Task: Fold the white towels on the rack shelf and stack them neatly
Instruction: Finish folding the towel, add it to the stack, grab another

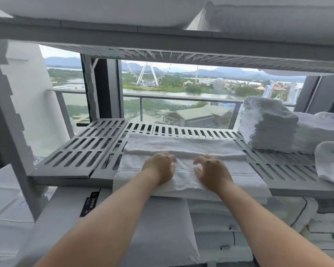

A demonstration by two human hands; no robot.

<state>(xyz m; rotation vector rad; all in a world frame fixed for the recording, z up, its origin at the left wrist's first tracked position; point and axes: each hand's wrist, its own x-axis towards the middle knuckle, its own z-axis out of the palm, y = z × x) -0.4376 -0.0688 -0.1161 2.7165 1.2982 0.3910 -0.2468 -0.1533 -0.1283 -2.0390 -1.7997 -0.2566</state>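
**Colleague:** Entry, please. Where is the work piece?

**Me:** The white terry towel lies flat across the grey slotted plastic rack shelf, long side running left to right. Its far part is doubled over into a thicker band. Its near edge hangs over the shelf's front lip.

**Colleague:** Hands?

**Me:** Both are on the towel's middle, near each other but not touching, wrists at the shelf's front edge. My left hand has its fingers curled down, tips sunk in the cloth at the near edge of the doubled band. My right hand has its fingers bent like a hook with the thumb held apart, and the heel of the hand rests on the cloth. A small ridge of cloth is bunched between the two hands. I cannot tell whether either hand has cloth pinched, as the tips are hidden and slightly blurred.

**Colleague:** Other towels?

**Me:** A stack of folded white towels stands at the right rear of the same shelf, well apart from my hands. In front of it, at the right edge, lies a loosely rolled white towel.

**Colleague:** Surroundings?

**Me:** A grey upper shelf carries white bedding, and white pillows lie on the level below. Behind the rack is a balcony railing, with a Ferris wheel across the water.
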